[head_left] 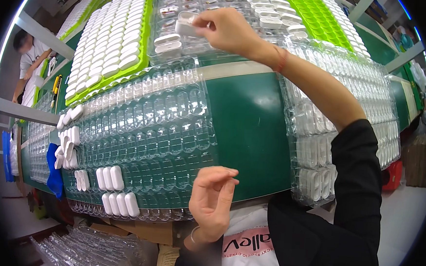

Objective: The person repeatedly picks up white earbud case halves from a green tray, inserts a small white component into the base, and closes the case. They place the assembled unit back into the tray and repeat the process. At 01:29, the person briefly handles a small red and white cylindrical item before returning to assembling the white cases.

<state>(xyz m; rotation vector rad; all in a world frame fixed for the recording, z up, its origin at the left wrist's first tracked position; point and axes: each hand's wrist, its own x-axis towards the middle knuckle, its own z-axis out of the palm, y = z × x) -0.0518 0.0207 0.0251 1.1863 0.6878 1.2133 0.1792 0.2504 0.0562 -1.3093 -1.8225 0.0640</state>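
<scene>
1. Two bare hands are over a green counter (pixel 248 120). The right hand (pixel 227 30) reaches far across it and pinches a small white case (pixel 186 24) between thumb and fingertips, above a clear tray (pixel 179 53) at the far side.
2. That white case sits at the left of the right hand's fingers, its long axis running roughly left to right, just above two more white cases (pixel 167 43) already seated in the far tray.
3. The left hand (pixel 212 201) hovers near the body, holding nothing, fingers loosely curled with thumb and forefinger close together but not touching.
4. Just left of the left hand lies a large clear blister tray (pixel 149 134), mostly unfilled pockets; a few white cases (pixel 114 190) fill its near left corner.
5. Open room: the bare green strip between the two clear trays. A stack of clear trays (pixel 350 122) crowds the right, under the right forearm, and a green tray of white cases (pixel 111 44) sits far left.
</scene>
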